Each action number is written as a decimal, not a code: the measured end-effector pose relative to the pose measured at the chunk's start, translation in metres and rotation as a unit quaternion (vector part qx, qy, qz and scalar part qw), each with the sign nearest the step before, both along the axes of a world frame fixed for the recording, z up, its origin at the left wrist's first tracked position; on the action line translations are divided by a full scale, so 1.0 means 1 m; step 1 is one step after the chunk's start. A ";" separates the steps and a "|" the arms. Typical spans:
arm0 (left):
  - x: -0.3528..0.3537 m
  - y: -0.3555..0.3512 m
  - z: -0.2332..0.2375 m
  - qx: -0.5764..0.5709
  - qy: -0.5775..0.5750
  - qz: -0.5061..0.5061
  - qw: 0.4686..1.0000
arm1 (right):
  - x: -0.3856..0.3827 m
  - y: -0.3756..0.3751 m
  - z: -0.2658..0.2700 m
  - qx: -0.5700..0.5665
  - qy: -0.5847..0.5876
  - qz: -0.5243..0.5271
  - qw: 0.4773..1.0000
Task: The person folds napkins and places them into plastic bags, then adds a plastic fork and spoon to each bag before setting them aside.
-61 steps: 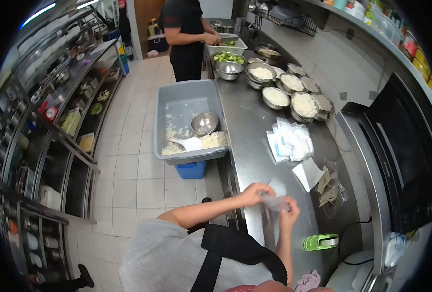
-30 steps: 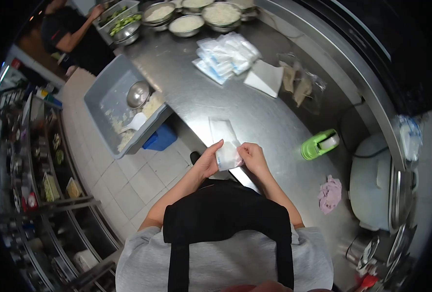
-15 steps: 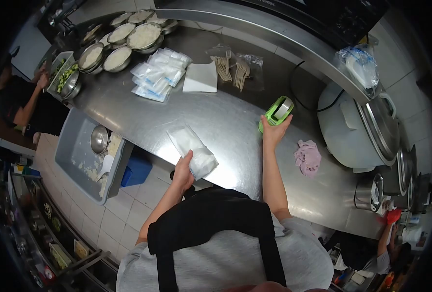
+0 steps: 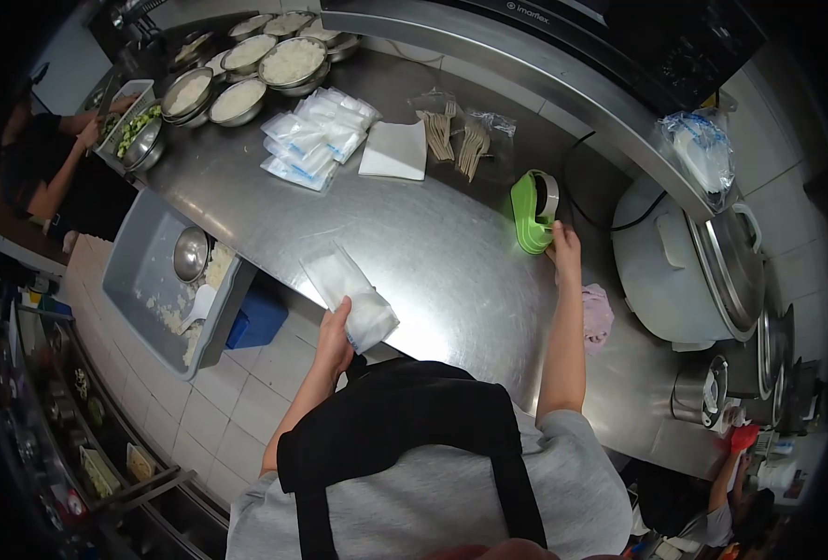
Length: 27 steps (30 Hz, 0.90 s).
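My left hand (image 4: 336,338) is closed around the lower side of a clear plastic packet (image 4: 350,297) with something white inside, held over the table's near edge. A green tape dispenser (image 4: 528,219) with a roll of tape stands on the steel table. My right hand (image 4: 565,252) is at its near right edge, fingers drawn together against it. Whether a tape end lies between those fingers is too small to see. Behind my right forearm, a pink cloth (image 4: 597,319) is partly hidden.
Along the back are bowls of rice (image 4: 293,63), flat plastic packets (image 4: 319,135), white napkins (image 4: 393,151) and bagged forks (image 4: 473,147). A large pot (image 4: 652,275) stands right. A grey tub (image 4: 143,299) sits lower left. Another person's hands (image 4: 87,131) are far left.
My right hand has let go of the dispenser's body and shifted right to its near edge. The dispenser has turned. The packet in my left hand has moved slightly left.
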State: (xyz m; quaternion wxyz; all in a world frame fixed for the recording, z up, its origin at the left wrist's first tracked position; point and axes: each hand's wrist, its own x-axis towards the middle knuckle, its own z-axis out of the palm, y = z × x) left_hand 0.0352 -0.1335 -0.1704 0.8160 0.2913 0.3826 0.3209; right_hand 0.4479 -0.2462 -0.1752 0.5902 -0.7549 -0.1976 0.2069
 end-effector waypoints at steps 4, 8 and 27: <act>0.001 0.000 -0.007 0.003 -0.001 0.004 1.000 | 0.006 0.001 0.023 0.010 0.155 -0.002 0.988; 0.001 0.002 -0.011 0.003 -0.014 0.006 1.000 | 0.011 0.006 0.032 -0.052 0.153 0.025 0.987; -0.001 0.002 0.000 0.003 -0.036 -0.011 0.999 | -0.021 0.003 -0.058 0.282 0.024 -0.116 0.952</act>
